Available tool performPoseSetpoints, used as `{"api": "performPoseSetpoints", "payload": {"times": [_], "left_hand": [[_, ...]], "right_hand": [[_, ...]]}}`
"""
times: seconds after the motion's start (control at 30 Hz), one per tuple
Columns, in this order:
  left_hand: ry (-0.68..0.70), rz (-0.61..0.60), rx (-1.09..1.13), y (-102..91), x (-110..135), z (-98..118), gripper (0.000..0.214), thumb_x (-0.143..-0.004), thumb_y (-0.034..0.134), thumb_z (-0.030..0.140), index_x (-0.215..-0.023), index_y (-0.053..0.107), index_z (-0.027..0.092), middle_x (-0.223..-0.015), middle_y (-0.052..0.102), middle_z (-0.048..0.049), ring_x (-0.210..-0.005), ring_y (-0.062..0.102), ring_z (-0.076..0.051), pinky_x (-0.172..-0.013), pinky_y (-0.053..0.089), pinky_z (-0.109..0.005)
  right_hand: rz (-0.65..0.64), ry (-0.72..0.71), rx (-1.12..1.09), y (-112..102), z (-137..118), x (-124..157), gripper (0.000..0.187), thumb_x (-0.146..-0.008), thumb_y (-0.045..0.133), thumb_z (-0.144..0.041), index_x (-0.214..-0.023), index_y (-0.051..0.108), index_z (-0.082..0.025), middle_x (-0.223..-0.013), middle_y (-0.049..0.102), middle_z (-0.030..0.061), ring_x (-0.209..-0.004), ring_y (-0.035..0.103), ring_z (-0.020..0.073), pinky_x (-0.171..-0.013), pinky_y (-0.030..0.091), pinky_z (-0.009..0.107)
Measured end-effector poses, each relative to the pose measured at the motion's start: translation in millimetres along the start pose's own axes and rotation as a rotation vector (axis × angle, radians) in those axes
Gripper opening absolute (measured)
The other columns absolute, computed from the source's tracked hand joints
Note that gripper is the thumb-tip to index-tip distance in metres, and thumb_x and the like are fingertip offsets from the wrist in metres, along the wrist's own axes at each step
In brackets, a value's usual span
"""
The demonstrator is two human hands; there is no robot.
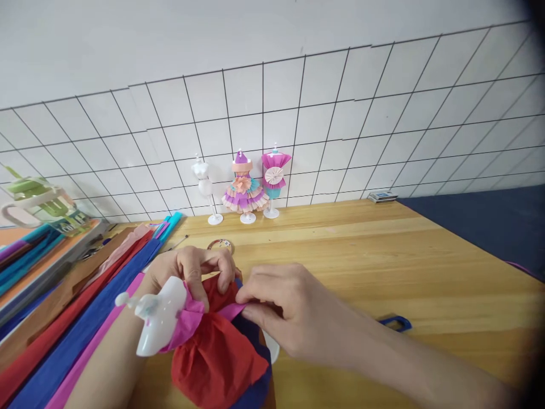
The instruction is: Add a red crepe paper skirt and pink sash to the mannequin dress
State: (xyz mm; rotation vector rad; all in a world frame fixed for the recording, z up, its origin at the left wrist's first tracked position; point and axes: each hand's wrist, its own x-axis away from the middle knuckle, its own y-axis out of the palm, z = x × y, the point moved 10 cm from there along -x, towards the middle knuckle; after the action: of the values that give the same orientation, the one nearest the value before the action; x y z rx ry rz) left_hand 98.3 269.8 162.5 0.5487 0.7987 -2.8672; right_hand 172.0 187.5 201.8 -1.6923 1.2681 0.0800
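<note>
A small white dress form (164,318) lies tilted toward the left, dressed in a red crepe paper skirt (215,358) over a dark blue layer (258,380). Around its waist runs a pink paper strip (232,310). My left hand (196,270) grips the figure at the waist, its fingers closed over the red and pink paper. Between thumb and forefinger, my right hand (281,307) pinches an end of the pink strip. Part of the white base (271,346) shows behind the skirt; the rest is hidden.
Three small mannequins stand by the tiled wall: a bare one (204,184), one in a ruffled dress (246,193) and one in pink (275,176). Coloured paper strips (97,307) and a cup (42,204) are at left. Blue-handled scissors (398,324) and a tape roll (220,244) lie nearby.
</note>
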Motion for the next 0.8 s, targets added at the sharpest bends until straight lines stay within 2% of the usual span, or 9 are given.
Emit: {"api": "performPoseSetpoints", "payload": {"times": [0.03,0.1,0.2,0.3,0.43,0.5,0.67,0.8], "left_hand": [[0.017,-0.1,0.069,10.2,-2.8,5.5,0.043,-0.071,0.066,0.06,-0.057,0.074,0.02,-0.079,0.06,-0.0116,-0.088,0.058,-0.025,-0.085,0.048,-0.043],[0.02,-0.196,0.172,19.1,-6.5,12.4,0.028,-0.073,0.069,0.048,-0.069,0.077,0.022,-0.089,0.059,-0.0123,-0.095,0.057,-0.027,-0.088,0.047,-0.044],[0.005,-0.172,0.206,15.9,-9.6,14.0,0.02,-0.074,0.069,0.043,-0.071,0.078,0.025,-0.088,0.059,-0.012,-0.094,0.058,-0.027,-0.086,0.048,-0.043],[-0.038,-0.158,0.158,15.4,-4.9,8.8,0.026,-0.071,0.07,0.05,-0.062,0.077,0.027,-0.078,0.061,-0.0121,-0.09,0.058,-0.027,-0.084,0.047,-0.042],[-0.205,-0.008,0.109,4.9,9.8,-11.3,0.037,-0.064,0.073,0.061,-0.055,0.075,0.026,-0.071,0.061,-0.0115,-0.088,0.057,-0.026,-0.085,0.045,-0.042],[-0.246,0.04,0.095,1.5,15.4,-17.2,0.039,-0.062,0.073,0.063,-0.052,0.074,0.025,-0.069,0.06,-0.0111,-0.087,0.056,-0.025,-0.087,0.045,-0.043],[-0.198,-0.009,0.1,4.3,14.9,-17.6,0.033,-0.067,0.07,0.063,-0.058,0.077,0.032,-0.071,0.061,-0.0109,-0.088,0.057,-0.026,-0.089,0.043,-0.044],[-0.155,-0.052,0.092,5.5,12.7,-14.1,0.028,-0.071,0.068,0.06,-0.067,0.079,0.034,-0.075,0.064,-0.0115,-0.09,0.058,-0.026,-0.088,0.044,-0.042]], "right_hand": [[-0.005,-0.013,0.014,-0.7,-2.0,0.0,0.017,-0.084,0.058,-0.008,-0.07,0.066,-0.013,-0.062,0.056,-0.0016,-0.055,0.046,0.0086,-0.051,0.034,0.023],[0.011,-0.043,0.05,-4.2,-5.6,0.0,0.02,-0.085,0.054,-0.008,-0.069,0.065,-0.012,-0.062,0.056,-0.0008,-0.054,0.046,0.009,-0.05,0.033,0.023],[0.068,-0.088,0.091,-12.2,-8.3,0.1,0.023,-0.087,0.05,-0.008,-0.07,0.064,-0.013,-0.062,0.056,0.0,-0.054,0.046,0.0095,-0.049,0.033,0.023],[0.08,-0.085,0.101,-16.0,-5.0,-0.1,0.021,-0.086,0.05,-0.007,-0.073,0.065,-0.013,-0.062,0.057,-0.0006,-0.053,0.045,0.0092,-0.049,0.033,0.022],[0.092,-0.043,0.121,-19.5,0.0,1.3,0.02,-0.083,0.052,-0.005,-0.07,0.065,-0.013,-0.059,0.052,-0.0024,-0.05,0.04,0.0082,-0.048,0.03,0.023],[0.098,-0.047,0.127,-20.2,-0.7,2.8,0.021,-0.082,0.052,-0.005,-0.068,0.064,-0.013,-0.057,0.048,-0.0033,-0.05,0.038,0.0079,-0.047,0.029,0.023],[0.107,-0.049,0.153,-21.2,-0.4,5.3,0.022,-0.083,0.05,-0.006,-0.069,0.064,-0.013,-0.057,0.044,-0.0041,-0.049,0.035,0.0079,-0.047,0.026,0.023],[0.119,-0.064,0.196,-23.4,-1.0,5.7,0.023,-0.085,0.048,-0.007,-0.07,0.064,-0.013,-0.058,0.046,-0.0028,-0.05,0.037,0.0088,-0.047,0.027,0.024]]}}
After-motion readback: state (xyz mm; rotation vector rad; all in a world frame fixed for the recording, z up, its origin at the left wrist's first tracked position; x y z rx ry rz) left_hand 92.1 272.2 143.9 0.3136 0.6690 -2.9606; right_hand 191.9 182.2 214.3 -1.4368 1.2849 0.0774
